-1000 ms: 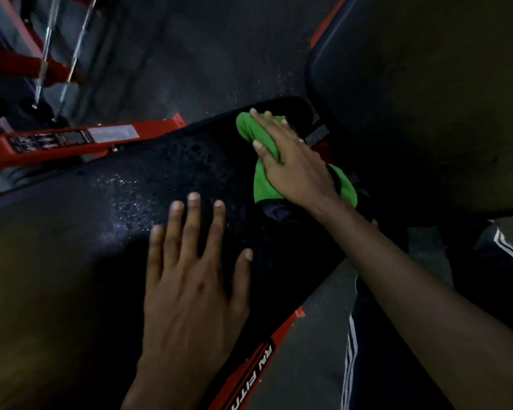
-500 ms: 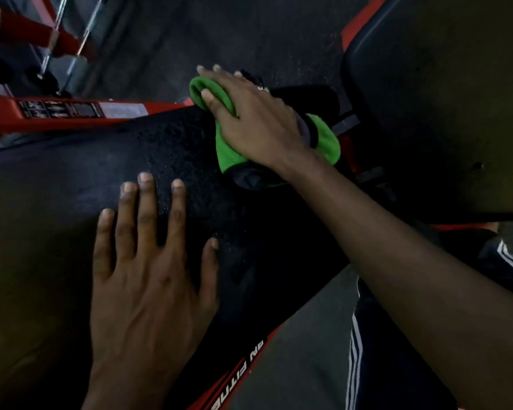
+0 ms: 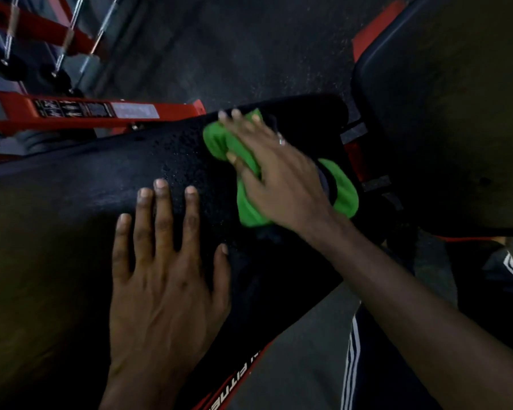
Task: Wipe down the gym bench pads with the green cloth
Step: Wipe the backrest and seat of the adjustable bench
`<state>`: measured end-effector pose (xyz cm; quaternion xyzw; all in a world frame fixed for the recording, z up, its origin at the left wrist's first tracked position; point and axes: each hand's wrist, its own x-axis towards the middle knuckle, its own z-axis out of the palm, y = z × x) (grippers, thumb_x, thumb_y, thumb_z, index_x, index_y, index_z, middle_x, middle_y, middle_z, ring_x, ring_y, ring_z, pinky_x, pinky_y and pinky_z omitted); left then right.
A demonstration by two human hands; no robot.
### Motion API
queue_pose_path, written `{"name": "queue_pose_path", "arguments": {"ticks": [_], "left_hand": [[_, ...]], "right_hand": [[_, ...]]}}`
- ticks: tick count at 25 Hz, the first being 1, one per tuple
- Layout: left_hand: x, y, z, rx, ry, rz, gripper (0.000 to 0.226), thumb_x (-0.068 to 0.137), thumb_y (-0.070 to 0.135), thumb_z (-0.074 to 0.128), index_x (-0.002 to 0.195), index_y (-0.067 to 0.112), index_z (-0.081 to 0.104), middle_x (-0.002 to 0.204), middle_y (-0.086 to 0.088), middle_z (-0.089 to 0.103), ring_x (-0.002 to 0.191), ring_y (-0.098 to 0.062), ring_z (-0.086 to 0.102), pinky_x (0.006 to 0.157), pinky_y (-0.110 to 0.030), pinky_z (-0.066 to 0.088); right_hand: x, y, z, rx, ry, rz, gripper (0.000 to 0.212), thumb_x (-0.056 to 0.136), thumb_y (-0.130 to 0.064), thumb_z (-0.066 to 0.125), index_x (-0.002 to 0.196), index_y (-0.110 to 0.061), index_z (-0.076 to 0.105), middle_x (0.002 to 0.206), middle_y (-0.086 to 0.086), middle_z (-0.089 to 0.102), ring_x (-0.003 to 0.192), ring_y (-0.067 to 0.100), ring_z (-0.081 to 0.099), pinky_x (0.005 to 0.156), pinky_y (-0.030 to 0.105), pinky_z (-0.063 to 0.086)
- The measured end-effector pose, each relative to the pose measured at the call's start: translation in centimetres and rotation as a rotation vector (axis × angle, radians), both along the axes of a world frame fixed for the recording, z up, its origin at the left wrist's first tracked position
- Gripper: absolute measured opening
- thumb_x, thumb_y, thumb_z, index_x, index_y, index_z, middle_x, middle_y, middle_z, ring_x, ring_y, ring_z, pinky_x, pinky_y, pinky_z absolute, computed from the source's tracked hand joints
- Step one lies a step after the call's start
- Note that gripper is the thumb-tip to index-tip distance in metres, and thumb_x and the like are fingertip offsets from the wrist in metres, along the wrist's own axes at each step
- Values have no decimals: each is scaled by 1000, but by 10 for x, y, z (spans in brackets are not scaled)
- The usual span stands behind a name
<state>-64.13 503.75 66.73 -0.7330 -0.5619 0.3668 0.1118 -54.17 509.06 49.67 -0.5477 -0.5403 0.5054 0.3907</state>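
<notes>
The right grip (image 3: 267, 173), fingers flat and outstretched, presses the green cloth (image 3: 219, 143) onto the bench pad (image 3: 101, 179); nearer left, the left grip (image 3: 166, 276) rests spread flat, holding nothing.

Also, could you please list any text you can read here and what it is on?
"FITNE": white letters, cut off at both ends, on the red bench rail.
Black label on the red beam: pictograms and print, too small to read.
Silver sticker beside it: blurred, unreadable.
</notes>
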Motion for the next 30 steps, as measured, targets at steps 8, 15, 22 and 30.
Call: {"name": "queue_pose_path", "arguments": {"ticks": [8,15,22,30], "left_hand": [[-2,-1,1,-16,42,-27,73,101,50,30,161,12,13,166,-21,9,155,-32,4,125,-47,3],[-2,-1,-2,23,27,-51,72,102,49,32,160,10,16,166,-22,10,155,-33,6,126,-47,4],[-4,1,3,32,-75,-31,69,99,47,36,158,12,27,165,-20,16,154,-31,12,126,-47,8],[-19,-18,38,-29,-8,-44,72,96,53,36,159,19,26,167,-12,16,155,-30,10,123,-53,3]], "right_hand": [[7,-57,14,-30,-59,36,56,105,-45,39,158,-35,21,164,-14,21,152,10,16,120,38,30],[3,11,1,-79,-24,-77,50,105,-41,39,154,-34,33,161,-11,32,150,12,26,117,35,30],[2,-81,37,-97,-68,-17,52,105,-47,36,156,-37,27,163,-14,25,151,6,20,110,10,14],[-18,42,38,-194,-171,-203,54,104,-55,32,151,-28,41,149,-3,51,134,23,48,99,33,40]]}}
